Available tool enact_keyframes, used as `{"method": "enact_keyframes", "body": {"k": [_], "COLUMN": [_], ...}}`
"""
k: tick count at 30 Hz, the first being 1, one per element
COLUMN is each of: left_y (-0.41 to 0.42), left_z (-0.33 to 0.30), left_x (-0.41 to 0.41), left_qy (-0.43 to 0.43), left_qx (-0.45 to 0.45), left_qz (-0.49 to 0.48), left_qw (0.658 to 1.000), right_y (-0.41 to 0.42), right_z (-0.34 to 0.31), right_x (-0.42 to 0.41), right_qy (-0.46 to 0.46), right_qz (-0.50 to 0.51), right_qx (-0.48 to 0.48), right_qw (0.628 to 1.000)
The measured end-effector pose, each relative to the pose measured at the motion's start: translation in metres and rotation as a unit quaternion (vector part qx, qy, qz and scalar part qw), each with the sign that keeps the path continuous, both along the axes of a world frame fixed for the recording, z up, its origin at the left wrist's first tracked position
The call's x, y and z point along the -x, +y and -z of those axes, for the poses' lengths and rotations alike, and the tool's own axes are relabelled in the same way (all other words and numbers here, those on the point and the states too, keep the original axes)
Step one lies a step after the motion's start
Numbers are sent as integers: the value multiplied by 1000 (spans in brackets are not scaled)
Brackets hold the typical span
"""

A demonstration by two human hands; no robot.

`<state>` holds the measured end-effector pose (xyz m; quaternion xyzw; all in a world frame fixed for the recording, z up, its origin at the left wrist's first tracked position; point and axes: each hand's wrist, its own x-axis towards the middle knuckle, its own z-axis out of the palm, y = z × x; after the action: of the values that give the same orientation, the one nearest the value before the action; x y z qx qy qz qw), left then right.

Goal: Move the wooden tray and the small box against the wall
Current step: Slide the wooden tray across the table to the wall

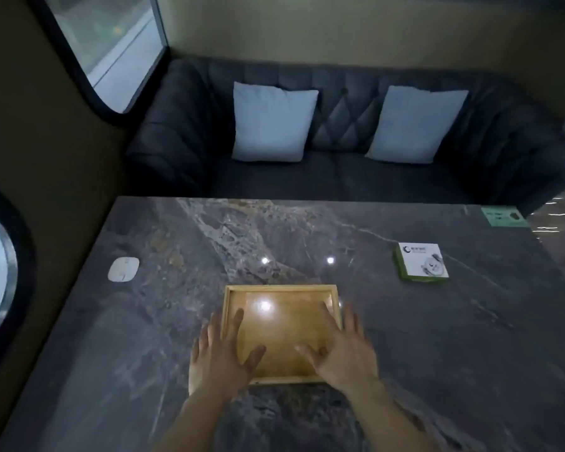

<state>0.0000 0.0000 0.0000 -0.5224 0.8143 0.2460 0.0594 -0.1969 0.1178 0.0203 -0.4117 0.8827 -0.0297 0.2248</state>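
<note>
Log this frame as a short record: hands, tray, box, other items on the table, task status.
left hand: open, spread over tray's left edge
right hand: open, spread over tray's right edge
wooden tray: empty, flat, near table's middle
small box: untouched, right of tray, apart from it
other items: white oval pad at left; green card at far right corner
table: dark marble
status: neither item against the wall

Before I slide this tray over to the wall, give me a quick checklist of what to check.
1. Both hands on the wooden tray: ok, left hand and right hand lie spread over its near corners.
2. Tray empty: ok.
3. Firm grip on the rim: cannot tell.
4. Path left across the table: not ok, a white disc lies near the wall edge.
5. Small box out of the way: ok, far right.
</note>
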Motion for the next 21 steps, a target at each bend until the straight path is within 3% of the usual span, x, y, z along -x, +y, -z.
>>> {"method": "enact_keyframes", "body": {"k": [5, 11, 21], "left_y": [5, 5, -6], "left_z": [23, 33, 42], "left_x": [4, 13, 20], "left_qy": [-18, -26, -38], "left_qx": [-63, -72, -59], "left_qz": [-44, -76, -88], "left_qw": [997, 994, 994], "right_y": [-4, -15, -28], "right_z": [27, 40, 49], "right_x": [12, 14, 5], "right_qy": [-44, -76, -18], "right_qz": [-3, 9, -15], "right_qx": [-47, -68, -123], "right_qw": [998, 995, 992]}}
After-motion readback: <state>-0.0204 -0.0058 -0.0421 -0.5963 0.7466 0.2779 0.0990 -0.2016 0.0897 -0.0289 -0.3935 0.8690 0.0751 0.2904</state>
